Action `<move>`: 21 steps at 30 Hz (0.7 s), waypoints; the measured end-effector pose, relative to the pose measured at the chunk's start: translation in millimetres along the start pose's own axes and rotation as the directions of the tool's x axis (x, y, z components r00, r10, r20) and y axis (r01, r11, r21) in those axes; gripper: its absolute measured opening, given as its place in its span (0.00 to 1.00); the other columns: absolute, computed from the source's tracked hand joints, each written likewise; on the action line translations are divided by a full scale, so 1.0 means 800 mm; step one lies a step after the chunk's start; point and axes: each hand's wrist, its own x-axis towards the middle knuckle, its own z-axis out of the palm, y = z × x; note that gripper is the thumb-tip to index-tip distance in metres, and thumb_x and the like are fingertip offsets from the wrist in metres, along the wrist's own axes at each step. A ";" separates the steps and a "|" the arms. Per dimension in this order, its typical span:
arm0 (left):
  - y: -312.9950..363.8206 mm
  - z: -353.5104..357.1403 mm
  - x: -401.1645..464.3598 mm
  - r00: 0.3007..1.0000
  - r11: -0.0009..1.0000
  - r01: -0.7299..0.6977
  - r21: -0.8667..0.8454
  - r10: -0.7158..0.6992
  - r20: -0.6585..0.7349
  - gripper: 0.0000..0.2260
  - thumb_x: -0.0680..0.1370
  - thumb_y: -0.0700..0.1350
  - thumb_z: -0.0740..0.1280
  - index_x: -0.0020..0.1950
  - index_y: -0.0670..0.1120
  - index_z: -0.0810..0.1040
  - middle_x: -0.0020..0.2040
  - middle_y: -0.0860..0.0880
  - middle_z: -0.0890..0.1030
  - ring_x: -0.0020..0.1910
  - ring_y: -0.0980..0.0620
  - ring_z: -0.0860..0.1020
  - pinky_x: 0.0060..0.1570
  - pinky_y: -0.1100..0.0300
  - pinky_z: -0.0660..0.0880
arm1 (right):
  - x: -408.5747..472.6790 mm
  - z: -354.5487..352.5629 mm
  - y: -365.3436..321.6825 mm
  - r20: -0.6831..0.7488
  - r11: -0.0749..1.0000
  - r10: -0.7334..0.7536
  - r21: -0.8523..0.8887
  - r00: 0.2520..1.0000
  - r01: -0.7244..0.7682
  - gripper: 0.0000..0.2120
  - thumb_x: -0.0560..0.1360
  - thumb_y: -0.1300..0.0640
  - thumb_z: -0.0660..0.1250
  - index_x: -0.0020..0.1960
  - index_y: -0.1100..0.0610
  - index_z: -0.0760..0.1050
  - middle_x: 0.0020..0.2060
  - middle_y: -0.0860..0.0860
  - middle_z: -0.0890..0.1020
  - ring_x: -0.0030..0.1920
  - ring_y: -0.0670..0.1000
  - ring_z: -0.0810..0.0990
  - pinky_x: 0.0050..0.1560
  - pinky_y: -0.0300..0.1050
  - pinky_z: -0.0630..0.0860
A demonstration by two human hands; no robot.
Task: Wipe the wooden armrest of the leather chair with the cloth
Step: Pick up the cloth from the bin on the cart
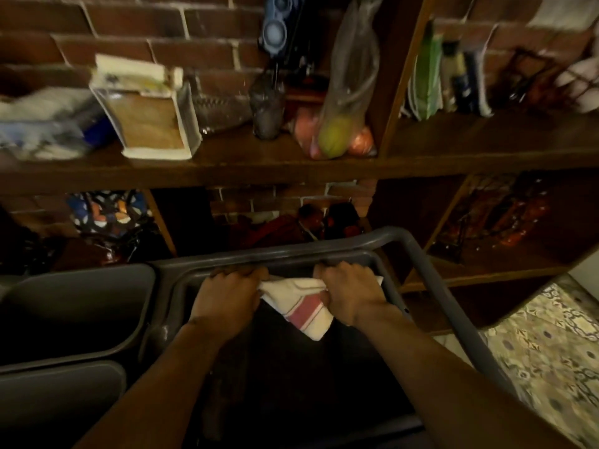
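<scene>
A white cloth (304, 306) with pink and dark stripes is stretched between both hands, its lower corner hanging down. My left hand (231, 293) grips the cloth's left end, knuckles against the grey bar (291, 252) of the chair frame. My right hand (348, 291) is closed on the cloth's right end by the same bar. The chair's grey curved arm (453, 306) runs down the right side. Its dark seat (308, 384) lies below my forearms. In this dim light I cannot tell wood from other material on the frame.
A dark wooden shelf unit (291, 166) stands right behind the chair against a brick wall, crowded with a box (146, 108), a bag of fruit (340, 124) and bottles. Grey cushions (74, 306) lie at the left. Patterned floor tiles (551, 351) show at the right.
</scene>
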 end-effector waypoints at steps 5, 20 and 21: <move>0.000 -0.082 0.013 0.991 0.997 -0.059 0.044 0.064 -0.120 0.13 0.77 0.53 0.65 0.61 0.57 0.71 0.56 0.52 0.80 0.54 0.48 0.78 0.52 0.52 0.72 | -0.005 -0.081 -0.012 -0.108 1.000 0.005 -0.013 0.994 -0.007 0.12 0.75 0.56 0.67 0.57 0.49 0.74 0.53 0.52 0.80 0.52 0.58 0.80 0.49 0.54 0.75; 0.026 -0.290 0.036 0.910 0.973 -0.180 0.144 0.221 -0.351 0.08 0.78 0.53 0.61 0.56 0.55 0.69 0.52 0.51 0.79 0.50 0.46 0.77 0.43 0.53 0.68 | -0.054 -0.273 -0.024 -0.426 0.988 0.034 -0.119 0.904 -0.093 0.12 0.74 0.55 0.66 0.57 0.48 0.74 0.53 0.54 0.80 0.52 0.61 0.79 0.43 0.50 0.68; 0.029 -0.298 0.036 0.902 0.970 -0.187 0.156 0.232 -0.363 0.08 0.78 0.53 0.61 0.57 0.54 0.69 0.52 0.51 0.79 0.50 0.46 0.77 0.44 0.52 0.68 | -0.059 -0.282 -0.025 -0.430 0.986 0.043 -0.126 0.902 -0.107 0.12 0.74 0.55 0.65 0.57 0.49 0.74 0.53 0.54 0.80 0.52 0.61 0.79 0.44 0.50 0.69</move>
